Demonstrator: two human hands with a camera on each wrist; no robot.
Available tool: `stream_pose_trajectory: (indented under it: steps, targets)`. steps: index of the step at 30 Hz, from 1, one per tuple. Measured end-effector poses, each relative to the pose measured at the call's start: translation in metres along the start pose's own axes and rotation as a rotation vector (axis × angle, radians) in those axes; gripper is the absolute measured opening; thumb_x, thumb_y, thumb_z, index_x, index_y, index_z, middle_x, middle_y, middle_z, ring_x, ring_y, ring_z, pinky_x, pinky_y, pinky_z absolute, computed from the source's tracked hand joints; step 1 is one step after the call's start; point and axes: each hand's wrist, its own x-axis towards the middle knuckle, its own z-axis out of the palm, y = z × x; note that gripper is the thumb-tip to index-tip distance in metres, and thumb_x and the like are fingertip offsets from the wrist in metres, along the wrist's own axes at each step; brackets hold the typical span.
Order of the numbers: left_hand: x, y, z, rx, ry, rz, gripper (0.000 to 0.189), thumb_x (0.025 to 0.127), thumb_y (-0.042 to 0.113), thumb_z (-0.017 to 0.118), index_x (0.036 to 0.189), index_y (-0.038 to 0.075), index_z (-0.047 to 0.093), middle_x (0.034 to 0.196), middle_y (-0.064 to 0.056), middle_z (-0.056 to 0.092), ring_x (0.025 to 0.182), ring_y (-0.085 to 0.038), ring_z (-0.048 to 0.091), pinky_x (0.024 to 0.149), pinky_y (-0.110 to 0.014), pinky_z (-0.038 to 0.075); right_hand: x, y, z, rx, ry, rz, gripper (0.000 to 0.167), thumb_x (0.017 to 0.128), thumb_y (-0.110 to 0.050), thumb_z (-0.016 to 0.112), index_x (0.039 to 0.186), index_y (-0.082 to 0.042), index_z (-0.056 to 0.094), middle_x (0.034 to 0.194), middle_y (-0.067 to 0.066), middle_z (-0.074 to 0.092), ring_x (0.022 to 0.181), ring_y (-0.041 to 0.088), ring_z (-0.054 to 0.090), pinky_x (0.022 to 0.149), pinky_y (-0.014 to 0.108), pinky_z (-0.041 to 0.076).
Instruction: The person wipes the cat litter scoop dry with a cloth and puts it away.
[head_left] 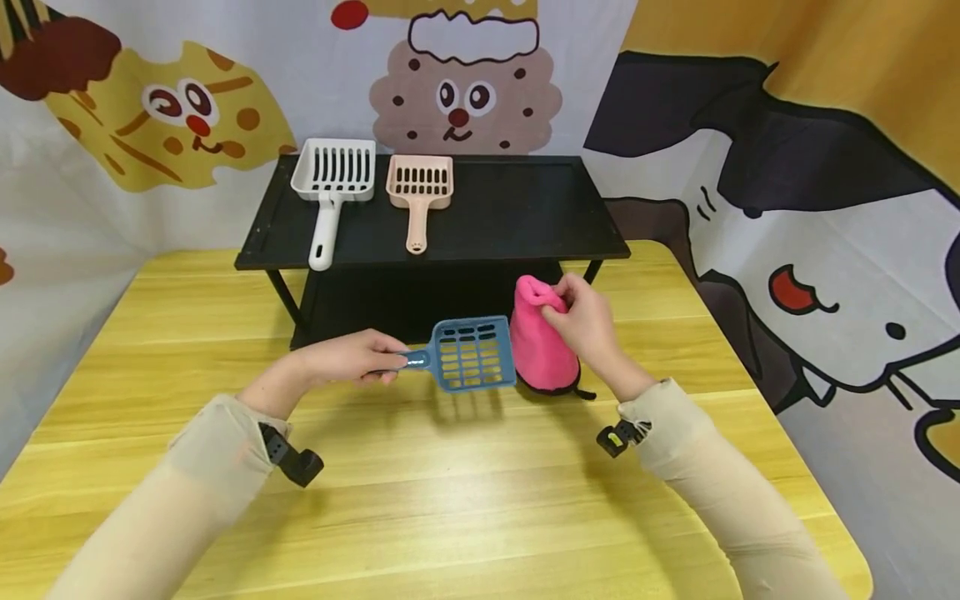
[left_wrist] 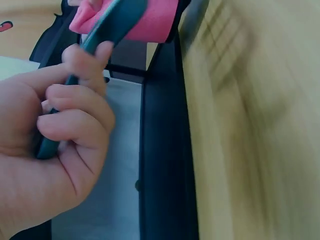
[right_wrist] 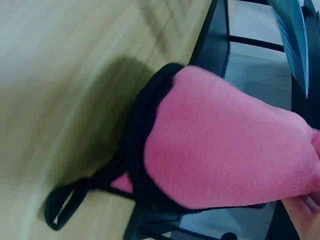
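Observation:
In the head view my left hand (head_left: 348, 358) grips the handle of a blue slotted litter scoop (head_left: 471, 343) held above the table. In the left wrist view the fingers curl round its handle (left_wrist: 49, 146). My right hand (head_left: 585, 321) pinches the top of a pink plush cloth (head_left: 542, 350) with black trim, which hangs just right of the scoop's head. A black loop (right_wrist: 62, 205) sticks out from its lower edge in the right wrist view. Whether scoop and cloth touch cannot be told.
Behind the hands stands a black two-level rack (head_left: 517, 217). A white litter scoop (head_left: 327, 212) and a pale pink litter scoop (head_left: 418, 200) lie on its top. The wooden table (head_left: 450, 517) spreads in front. Cartoon-printed curtains (head_left: 847, 333) hang behind and to the right.

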Motion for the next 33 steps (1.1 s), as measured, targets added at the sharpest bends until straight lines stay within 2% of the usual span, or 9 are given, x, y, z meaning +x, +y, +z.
stream_pose_trajectory:
  steps: [2,5,8,10,14,18,27,29,33]
  targets:
    - [0.001,0.003,-0.001,0.076,-0.024,0.021,0.025,0.099,0.016,0.045,0.089,0.003,0.063,0.061,0.0,0.043,0.046,-0.008,0.03,0.047,-0.019,0.025,0.004,-0.007,0.001,-0.013,-0.065,-0.026,0.018,0.081,-0.003,0.066,0.089,-0.003,0.05,0.072,0.011,0.057,0.061,0.019,0.045,0.055,0.025,0.036]
    - [0.005,0.008,0.0,0.168,-0.062,0.054,0.026,0.098,0.015,0.047,0.084,0.004,0.065,0.057,0.001,0.04,0.044,-0.008,0.028,0.046,-0.019,0.024,0.009,-0.022,0.005,-0.023,-0.177,-0.121,0.023,0.083,-0.002,0.064,0.102,-0.002,0.051,0.084,0.012,0.065,0.065,0.019,0.048,0.06,0.028,0.039]
    - [0.01,0.015,0.003,0.205,-0.086,0.073,0.027,0.098,0.015,0.047,0.08,0.005,0.064,0.055,0.003,0.038,0.044,-0.008,0.027,0.046,-0.019,0.024,0.011,-0.038,0.01,-0.047,-0.308,-0.236,0.033,0.085,-0.003,0.063,0.117,-0.004,0.054,0.099,0.012,0.068,0.071,0.019,0.052,0.067,0.03,0.044]
    - [0.012,0.019,0.004,0.215,-0.087,0.068,0.027,0.098,0.014,0.048,0.078,0.005,0.063,0.056,0.003,0.038,0.045,-0.009,0.027,0.047,-0.019,0.025,0.011,-0.046,0.012,-0.064,-0.403,-0.303,0.035,0.086,-0.004,0.062,0.121,-0.006,0.057,0.104,0.011,0.068,0.076,0.019,0.056,0.072,0.031,0.048]
    - [0.013,0.021,0.004,0.226,-0.078,0.059,0.027,0.098,0.014,0.047,0.076,0.006,0.062,0.059,0.002,0.041,0.047,-0.01,0.027,0.049,-0.02,0.025,0.011,-0.054,0.009,-0.103,-0.524,-0.379,0.027,0.087,-0.005,0.063,0.113,-0.009,0.066,0.107,0.007,0.068,0.092,0.019,0.062,0.085,0.035,0.051]
    - [0.013,0.02,0.001,0.209,-0.067,0.062,0.026,0.098,0.014,0.047,0.08,0.005,0.063,0.06,0.002,0.043,0.048,-0.009,0.027,0.049,-0.02,0.025,0.011,-0.054,0.004,-0.124,-0.556,-0.423,0.023,0.087,-0.003,0.062,0.108,-0.009,0.068,0.108,0.005,0.068,0.098,0.019,0.063,0.087,0.036,0.051]
    - [0.009,0.013,-0.007,0.143,-0.05,0.079,0.024,0.098,0.014,0.046,0.087,0.001,0.064,0.062,0.004,0.048,0.049,-0.006,0.029,0.05,-0.018,0.025,0.014,-0.043,-0.009,-0.057,-0.568,-0.412,0.021,0.087,0.0,0.061,0.106,-0.006,0.068,0.105,0.008,0.068,0.091,0.019,0.061,0.08,0.034,0.051]
    - [0.007,0.012,-0.008,0.128,-0.051,0.068,0.024,0.098,0.014,0.046,0.087,0.002,0.064,0.062,0.005,0.048,0.049,-0.006,0.03,0.05,-0.018,0.025,0.015,-0.041,-0.011,-0.021,-0.577,-0.368,0.02,0.087,0.0,0.06,0.105,-0.005,0.068,0.102,0.008,0.068,0.085,0.019,0.059,0.075,0.032,0.05]
    - [0.004,0.011,-0.01,0.136,-0.062,0.082,0.023,0.098,0.014,0.047,0.089,0.003,0.064,0.063,0.004,0.048,0.048,-0.007,0.03,0.049,-0.018,0.026,0.021,-0.035,-0.012,0.052,-0.578,-0.214,0.019,0.089,-0.002,0.058,0.106,-0.006,0.067,0.095,0.008,0.064,0.078,0.019,0.052,0.068,0.026,0.045]
